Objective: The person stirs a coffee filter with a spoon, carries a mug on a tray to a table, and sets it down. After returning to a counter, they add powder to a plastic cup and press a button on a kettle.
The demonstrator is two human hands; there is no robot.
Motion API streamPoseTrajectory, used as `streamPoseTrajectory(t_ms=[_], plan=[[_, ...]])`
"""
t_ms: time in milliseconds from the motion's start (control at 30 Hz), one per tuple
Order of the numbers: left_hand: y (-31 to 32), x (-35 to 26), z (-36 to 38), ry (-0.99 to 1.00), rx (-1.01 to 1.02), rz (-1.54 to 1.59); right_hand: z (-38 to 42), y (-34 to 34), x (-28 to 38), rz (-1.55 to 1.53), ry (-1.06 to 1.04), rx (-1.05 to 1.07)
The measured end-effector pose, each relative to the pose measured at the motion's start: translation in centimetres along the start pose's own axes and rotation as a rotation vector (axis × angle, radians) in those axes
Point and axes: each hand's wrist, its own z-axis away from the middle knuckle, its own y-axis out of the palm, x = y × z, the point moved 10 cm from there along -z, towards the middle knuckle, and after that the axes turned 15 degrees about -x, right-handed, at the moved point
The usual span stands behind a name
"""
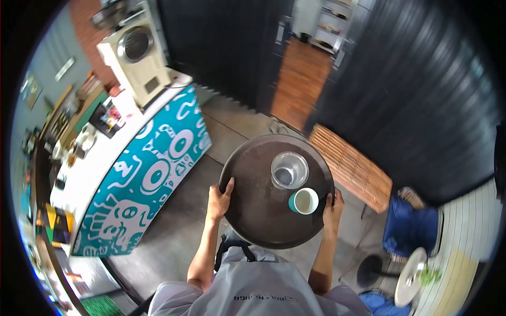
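Note:
A round dark brown serving tray [253,210] is held out level in front of my body. My left hand [219,200] grips its left rim, thumb on top and the other fingers underneath, out of sight. At the right rim, my right hand [332,208] holds the tray in the same way. On the tray stands a clear plastic cup [289,169], upright and apparently empty. Close beside it, nearer to my right hand, is a teal paper cup [303,201] with a pale inside. Neither hand touches the cups.
To the left runs a white counter [105,158] with a teal patterned front and a cream machine [138,58] on it. Ahead, dark curtain-like panels [221,47] flank a doorway. On the right are a slatted wooden bench [350,168], a blue-cushioned chair [411,226] and a small round table [410,279].

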Motion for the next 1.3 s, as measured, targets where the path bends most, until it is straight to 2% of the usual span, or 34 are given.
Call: streamPoseTrajectory(t_ms=[100,200,267,333,400,467,533,600,667,733,767,800,867,900,1000,1067,1133,1167,1200,1267,1300], plan=[[-2.0,0.5,-5.6,0.009,-0.098,-0.033,-3.3,8.1,3.3,-0.111,-0.135,0.040],[-3.9,0.2,-11.4,0.042,-0.199,-0.108,-5.2,15.9,3.7,-0.231,-0.088,0.123],[-4.6,-1.0,-15.3,0.090,-0.267,-0.101,-7.6,20.9,3.2,-0.134,-0.121,0.128],[-5.7,-3.8,-17.8,0.210,-0.374,-0.056,-8.8,25.0,5.8,-0.211,-0.059,0.214],[-5.7,-2.6,-20.9,-0.030,-0.284,-0.135,-10.1,28.4,7.2,-0.170,-0.057,0.247],[-5.7,-4.3,-23.1,0.042,-0.355,-0.119,-12.0,31.7,7.7,-0.199,-0.037,0.270],[-4.9,-4.2,-26.0,0.062,-0.387,-0.103,-14.0,35.0,8.0,-0.183,0.054,0.322],[-4.1,-4.1,-28.5,0.074,-0.423,-0.085,-16.2,37.8,8.6,-0.166,0.032,0.334],[-2.5,-3.2,-31.6,-0.044,-0.394,-0.125,-19.2,41.3,8.8,-0.157,0.000,0.343],[-1.1,-3.8,-34.5,-0.060,-0.425,-0.117,-22.1,44.0,10.8,-0.088,-0.199,0.279],[-0.2,-4.0,-35.7,-0.076,-0.444,-0.106,-23.6,45.4,11.3,-0.031,-0.220,0.304],[0.8,-4.2,-37.2,-0.077,-0.461,-0.101,-25.5,47.2,11.4,-0.038,-0.231,0.316],[1.8,-3.4,-39.5,-0.079,-0.567,0.036,-28.2,51.7,8.9,-0.165,-0.075,0.460],[2.9,-2.0,-41.4,-0.220,-0.444,-0.025,-29.7,53.3,9.6,-0.157,-0.178,0.405],[4.9,-2.1,-45.2,-0.242,-0.528,-0.034,-33.9,57.8,10.7,-0.081,-0.296,0.445],[5.7,-1.0,-47.8,-0.249,-0.541,-0.090,-36.1,61.0,10.8,-0.173,-0.219,0.486],[7.9,-3.1,-52.2,-0.267,-0.583,0.036,-39.6,65.9,12.3,-0.254,-0.197,0.534],[8.0,-4.2,-53.9,-0.090,-0.677,0.026,-40.9,67.5,12.1,-0.245,-0.238,0.498],[8.4,-4.4,-55.5,-0.092,-0.683,0.025,-41.8,69.1,12.4,-0.246,-0.238,0.504],[9.7,-3.0,-59.0,-0.272,-0.624,-0.015,-43.9,72.7,13.4,-0.240,-0.241,0.519],[10.4,-2.6,-61.1,-0.249,-0.559,-0.017,-44.9,74.7,13.6,-0.241,-0.246,0.526]])
